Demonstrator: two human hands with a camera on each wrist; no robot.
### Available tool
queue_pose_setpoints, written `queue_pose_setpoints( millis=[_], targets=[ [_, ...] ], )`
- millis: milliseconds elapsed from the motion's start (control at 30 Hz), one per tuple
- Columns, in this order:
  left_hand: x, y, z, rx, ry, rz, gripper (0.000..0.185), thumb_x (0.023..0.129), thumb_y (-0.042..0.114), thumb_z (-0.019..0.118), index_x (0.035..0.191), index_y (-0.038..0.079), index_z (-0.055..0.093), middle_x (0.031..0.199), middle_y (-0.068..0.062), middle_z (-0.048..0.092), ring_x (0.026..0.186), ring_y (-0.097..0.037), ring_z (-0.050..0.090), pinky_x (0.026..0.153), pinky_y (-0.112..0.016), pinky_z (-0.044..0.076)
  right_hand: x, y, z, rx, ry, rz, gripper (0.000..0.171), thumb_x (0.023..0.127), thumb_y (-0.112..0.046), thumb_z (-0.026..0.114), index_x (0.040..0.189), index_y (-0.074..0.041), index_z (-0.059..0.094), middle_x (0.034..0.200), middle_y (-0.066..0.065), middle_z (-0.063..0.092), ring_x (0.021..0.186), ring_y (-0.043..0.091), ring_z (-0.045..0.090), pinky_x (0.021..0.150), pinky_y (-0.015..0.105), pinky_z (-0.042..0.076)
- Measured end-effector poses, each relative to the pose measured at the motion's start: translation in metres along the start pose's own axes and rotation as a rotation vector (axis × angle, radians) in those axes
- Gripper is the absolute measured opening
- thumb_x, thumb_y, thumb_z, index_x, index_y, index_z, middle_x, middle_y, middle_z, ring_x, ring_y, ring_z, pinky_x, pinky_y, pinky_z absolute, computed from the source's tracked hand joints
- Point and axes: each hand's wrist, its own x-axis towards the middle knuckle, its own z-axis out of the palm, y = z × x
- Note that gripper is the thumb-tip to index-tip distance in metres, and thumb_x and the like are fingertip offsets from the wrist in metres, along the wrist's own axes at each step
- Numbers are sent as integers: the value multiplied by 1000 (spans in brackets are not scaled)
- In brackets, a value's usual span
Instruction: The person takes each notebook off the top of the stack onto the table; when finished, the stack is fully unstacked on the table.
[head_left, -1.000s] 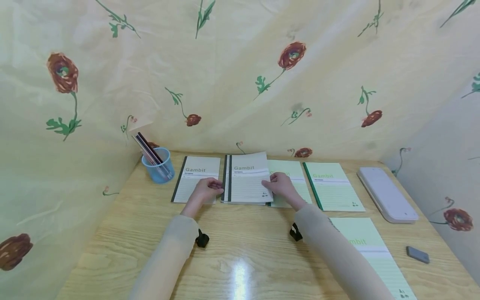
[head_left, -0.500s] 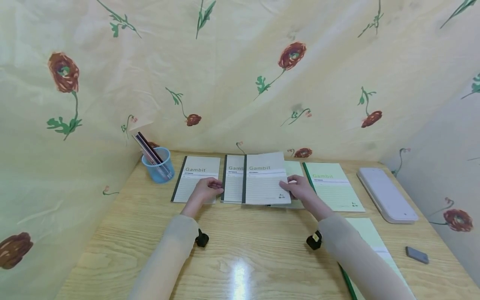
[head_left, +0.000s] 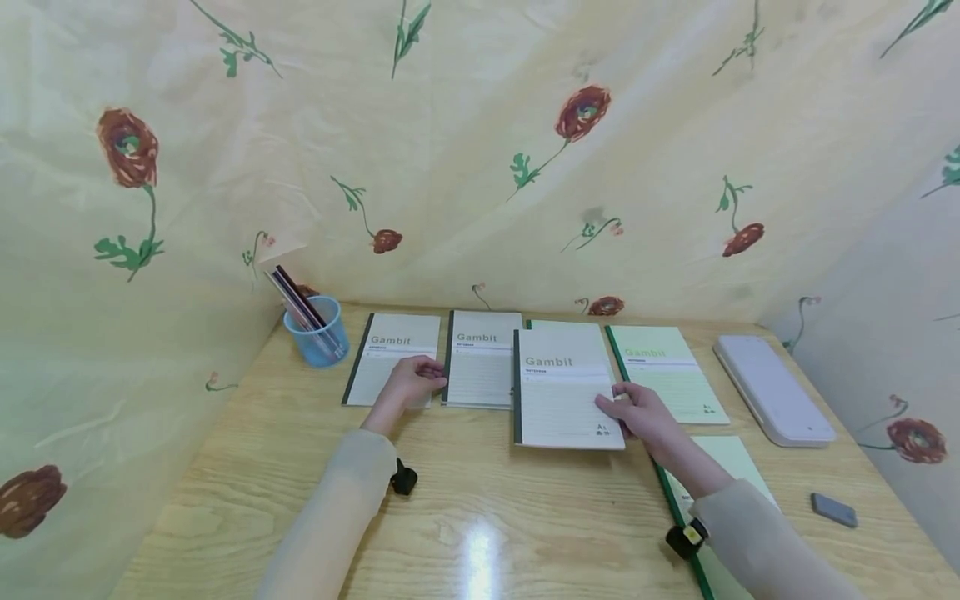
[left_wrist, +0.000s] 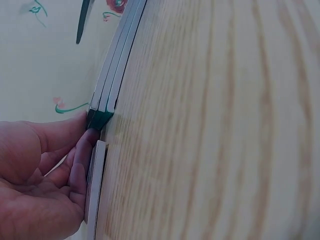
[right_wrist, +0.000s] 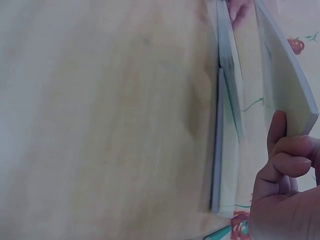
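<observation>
My right hand (head_left: 636,414) grips a grey Gambit notebook (head_left: 562,392) by its lower right corner. In the right wrist view the fingers (right_wrist: 284,165) curl round this notebook's (right_wrist: 282,75) edge, and it hangs tilted above the table. It partly covers a green notebook (head_left: 564,324) behind it. My left hand (head_left: 415,380) rests on the near right corner of the leftmost grey notebook (head_left: 393,354), beside a second grey notebook (head_left: 482,367). In the left wrist view its fingers (left_wrist: 75,172) lie on that notebook's edge (left_wrist: 95,185).
A blue cup of pencils (head_left: 318,333) stands at the back left. A green notebook (head_left: 667,371) lies right of the held one, another (head_left: 731,471) under my right forearm. A white case (head_left: 772,387) and a grey eraser (head_left: 835,509) lie at the right. Flowered cloth walls surround the table (head_left: 480,517).
My right hand has drawn the top grey notebook off the middle one, to the right and toward me. The left hand has stayed in place.
</observation>
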Motion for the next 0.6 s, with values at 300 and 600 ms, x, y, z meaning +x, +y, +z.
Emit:
queue_pose_setpoints(
  millis=[300, 600],
  targets=[
    [1, 0, 1, 16, 9, -4, 27, 90, 5, 73, 116, 0, 67, 105, -12, 69, 101, -26, 64, 93, -38, 50, -31, 23, -3, -32, 27, 21, 38, 100, -25, 63, 119, 4, 46, 73, 0, 64, 58, 11, 53, 52, 26, 43],
    [0, 0, 0, 3, 0, -12, 26, 90, 6, 73, 115, 1, 67, 105, -11, 69, 101, -26, 64, 93, -38, 50, -60, 46, -7, -43, 26, 84, 37, 98, -24, 66, 116, 3, 47, 72, 2, 63, 59, 14, 54, 50, 25, 40]
  ],
)
